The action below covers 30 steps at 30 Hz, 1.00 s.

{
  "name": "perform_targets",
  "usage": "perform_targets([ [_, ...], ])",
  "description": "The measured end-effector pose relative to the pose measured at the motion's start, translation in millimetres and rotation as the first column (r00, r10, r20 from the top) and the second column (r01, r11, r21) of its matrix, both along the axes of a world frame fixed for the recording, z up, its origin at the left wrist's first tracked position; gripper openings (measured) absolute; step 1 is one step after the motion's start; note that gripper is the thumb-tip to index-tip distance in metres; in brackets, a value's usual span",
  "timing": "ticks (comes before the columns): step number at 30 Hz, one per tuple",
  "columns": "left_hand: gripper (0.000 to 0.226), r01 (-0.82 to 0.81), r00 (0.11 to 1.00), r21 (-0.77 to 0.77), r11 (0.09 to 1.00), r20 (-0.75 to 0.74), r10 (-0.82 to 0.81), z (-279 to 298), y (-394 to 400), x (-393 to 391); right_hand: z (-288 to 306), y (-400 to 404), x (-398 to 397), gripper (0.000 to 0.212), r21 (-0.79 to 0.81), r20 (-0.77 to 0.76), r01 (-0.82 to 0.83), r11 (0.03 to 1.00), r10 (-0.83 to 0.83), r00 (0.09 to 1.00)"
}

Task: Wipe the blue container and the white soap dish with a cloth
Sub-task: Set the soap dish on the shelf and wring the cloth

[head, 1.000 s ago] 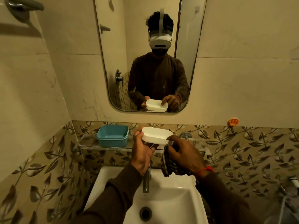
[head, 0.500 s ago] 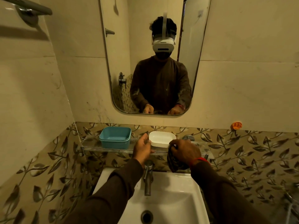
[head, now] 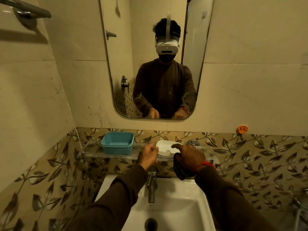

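Note:
The blue container (head: 117, 145) stands at the left of a glass shelf (head: 93, 150) above the basin. To its right on the same shelf rests the white soap dish (head: 165, 147), hollow side up. My left hand (head: 148, 155) is curled into a loose fist at the dish's left edge, with nothing visibly inside it. My right hand (head: 190, 155) grips a dark checked cloth (head: 180, 170) that hangs below the palm, and its thumb reaches over the dish's right rim. The right part of the dish is hidden by that hand.
A metal tap (head: 152, 185) rises from the white basin (head: 183, 205) directly under my hands. A mirror (head: 150, 72) hangs above the shelf. A towel rail (head: 25, 9) juts from the close left wall, and an orange hook (head: 242, 129) sits on the tiles at right.
The soap dish, held up between both hands a second ago, came down onto the glass shelf. My left hand let go of it and curled shut; the right hand kept the cloth.

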<state>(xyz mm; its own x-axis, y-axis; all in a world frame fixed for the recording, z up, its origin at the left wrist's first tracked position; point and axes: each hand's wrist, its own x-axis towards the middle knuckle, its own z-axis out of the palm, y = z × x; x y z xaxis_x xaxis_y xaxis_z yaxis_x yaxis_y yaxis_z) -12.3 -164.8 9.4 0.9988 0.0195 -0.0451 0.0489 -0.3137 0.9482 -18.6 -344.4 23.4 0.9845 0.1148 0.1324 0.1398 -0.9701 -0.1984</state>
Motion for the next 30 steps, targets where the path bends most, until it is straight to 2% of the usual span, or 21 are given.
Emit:
perform_targets([
  [4,0.016,-0.024,1.000,-0.071,0.997,0.009,0.025,2,1,-8,-2,-5,-4,0.034,0.073,0.060,0.035,0.997,-0.039,0.997],
  [7,0.038,-0.106,0.987,-0.128,0.986,0.110,0.120,2,3,-16,1,-9,-10,0.023,0.192,0.088,0.036,0.981,-0.054,0.995],
  [9,0.034,-0.185,0.953,-0.194,0.963,0.202,0.224,2,2,-26,5,-9,-16,0.018,0.282,0.115,0.030,0.959,-0.065,0.991],
  [11,0.026,-0.197,0.942,-0.254,0.947,0.218,0.254,2,0,-39,10,-7,-23,0.019,0.391,0.172,0.012,0.921,-0.086,0.981],
  [13,0.029,-0.107,0.975,-0.335,0.936,0.151,0.165,3,-4,-54,17,-2,-30,0.020,0.511,0.218,-0.022,0.859,-0.105,0.970],
  [17,0.058,0.054,0.997,-0.476,0.878,-0.027,-0.076,3,-12,-77,25,16,-44,0.016,0.683,0.238,-0.104,0.723,-0.086,0.967],
  [20,0.078,0.054,0.958,-0.657,0.752,-0.179,-0.226,1,-19,-85,25,33,-56,0.015,0.743,0.213,-0.142,0.654,-0.031,0.977],
  [22,0.080,0.020,0.953,-0.757,0.653,-0.182,-0.241,-2,-19,-87,24,42,-63,0.015,0.779,0.203,-0.163,0.605,0.001,0.979],
  [25,0.079,-0.001,0.973,-0.808,0.589,-0.136,-0.185,-4,-9,-87,24,49,-69,0.017,0.840,0.153,-0.143,0.523,0.023,0.988],
  [27,0.073,-0.056,0.986,-0.794,0.606,-0.137,-0.089,-6,0,-88,24,52,-73,0.018,0.853,0.126,-0.132,0.504,0.046,0.991],
  [30,0.047,-0.157,0.988,-0.717,0.679,-0.115,0.107,-12,11,-89,22,57,-77,0.019,0.795,0.133,-0.162,0.584,0.094,0.987],
])
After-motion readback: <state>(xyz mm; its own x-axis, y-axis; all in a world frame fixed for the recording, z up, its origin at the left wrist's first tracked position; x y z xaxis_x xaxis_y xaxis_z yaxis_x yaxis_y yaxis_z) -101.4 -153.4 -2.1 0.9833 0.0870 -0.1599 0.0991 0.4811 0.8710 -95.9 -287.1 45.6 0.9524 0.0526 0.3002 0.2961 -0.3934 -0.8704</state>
